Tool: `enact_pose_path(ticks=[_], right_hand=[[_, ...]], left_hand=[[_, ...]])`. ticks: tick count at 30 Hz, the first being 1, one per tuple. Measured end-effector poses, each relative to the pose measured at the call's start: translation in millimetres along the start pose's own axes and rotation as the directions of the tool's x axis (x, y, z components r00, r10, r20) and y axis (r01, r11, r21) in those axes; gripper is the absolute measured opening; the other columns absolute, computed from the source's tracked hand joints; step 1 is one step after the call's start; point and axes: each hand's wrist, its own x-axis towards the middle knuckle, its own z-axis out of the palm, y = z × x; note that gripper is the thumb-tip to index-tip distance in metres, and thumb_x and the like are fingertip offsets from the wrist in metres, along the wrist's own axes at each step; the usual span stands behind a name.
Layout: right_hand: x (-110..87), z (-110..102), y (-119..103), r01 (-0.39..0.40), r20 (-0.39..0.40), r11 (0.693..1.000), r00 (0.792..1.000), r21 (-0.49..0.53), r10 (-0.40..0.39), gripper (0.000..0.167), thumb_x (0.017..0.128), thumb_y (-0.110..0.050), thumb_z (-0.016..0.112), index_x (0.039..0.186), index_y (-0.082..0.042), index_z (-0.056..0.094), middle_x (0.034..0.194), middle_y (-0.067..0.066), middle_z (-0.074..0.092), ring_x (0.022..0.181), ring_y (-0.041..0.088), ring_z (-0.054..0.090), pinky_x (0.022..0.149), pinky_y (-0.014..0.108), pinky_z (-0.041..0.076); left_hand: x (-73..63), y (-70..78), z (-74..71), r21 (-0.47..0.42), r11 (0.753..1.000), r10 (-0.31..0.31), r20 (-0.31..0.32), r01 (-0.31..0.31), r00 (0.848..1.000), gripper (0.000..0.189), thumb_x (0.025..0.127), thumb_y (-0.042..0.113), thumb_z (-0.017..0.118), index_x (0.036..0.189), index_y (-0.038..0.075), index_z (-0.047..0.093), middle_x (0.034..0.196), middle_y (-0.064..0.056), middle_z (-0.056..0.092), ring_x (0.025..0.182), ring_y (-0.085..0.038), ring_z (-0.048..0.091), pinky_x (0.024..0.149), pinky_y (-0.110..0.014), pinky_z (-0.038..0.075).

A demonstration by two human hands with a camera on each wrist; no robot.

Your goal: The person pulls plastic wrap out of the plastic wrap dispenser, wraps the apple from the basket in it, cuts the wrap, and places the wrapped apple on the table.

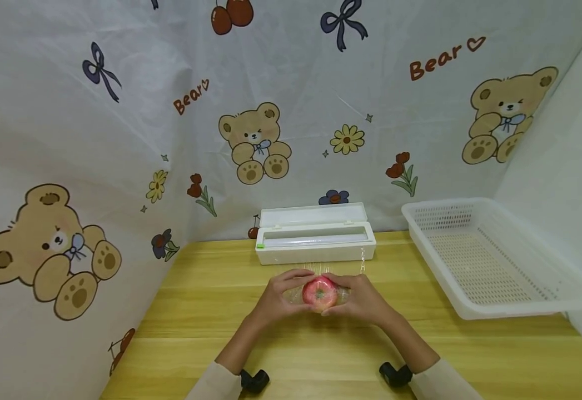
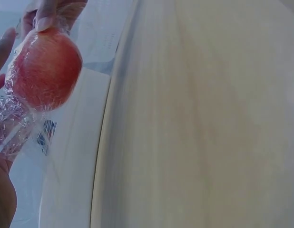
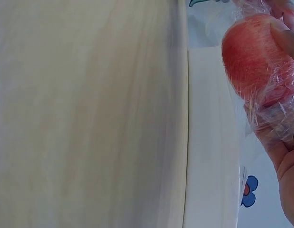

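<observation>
A red apple [image 1: 319, 295] covered in clear cling film is between my two hands over the wooden table. My left hand [image 1: 277, 295] grips it from the left, thumb and fingers around its side. From the right, my right hand [image 1: 363, 300] holds the other side the same way. In the left wrist view, crinkled cling film [image 2: 16, 121] bunches between the apple and the left palm. More wrinkled film [image 3: 280, 116] gathers beside the apple in the right wrist view. Film also stretches behind the apple toward the dispenser.
Behind the hands stands a white cling film box [image 1: 316, 255], lid raised, with a roll inside. A white perforated basket [image 1: 436, 275] sits at the right of the wooden table [image 1: 195, 311]. A bear-printed cloth [image 1: 291, 83] hangs at the back and left.
</observation>
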Motion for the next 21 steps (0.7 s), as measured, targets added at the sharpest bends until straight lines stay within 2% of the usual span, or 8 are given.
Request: enact_pose_path(ticks=[9,21], right_hand=[[-0.5,-1.0,-3.1,-0.059,0.022,0.998,0.998,0.024,0.059,0.088,0.067,-0.055,0.091,0.134,-0.003,0.066,0.121,0.006,0.073,0.106,0.015,0.070,0.089,0.030,0.058],[-0.5,-0.9,0.2,-0.065,0.015,0.995,0.998,0.071,0.064,0.086,0.071,-0.057,0.088,0.133,-0.002,0.066,0.118,0.002,0.073,0.105,0.013,0.070,0.087,0.028,0.058]], left_hand=[[-0.9,3.4,0.3,-0.030,0.998,-0.062,0.063,0.064,0.996,0.074,0.070,0.032,0.095,0.136,0.011,0.066,0.136,-0.006,0.062,0.128,-0.018,0.058,0.106,-0.035,0.050],[0.1,3.6,0.4,-0.006,0.994,-0.103,0.148,0.105,0.984,0.085,0.071,0.032,0.095,0.145,0.014,0.057,0.145,-0.001,0.054,0.134,-0.018,0.052,0.109,-0.037,0.047]])
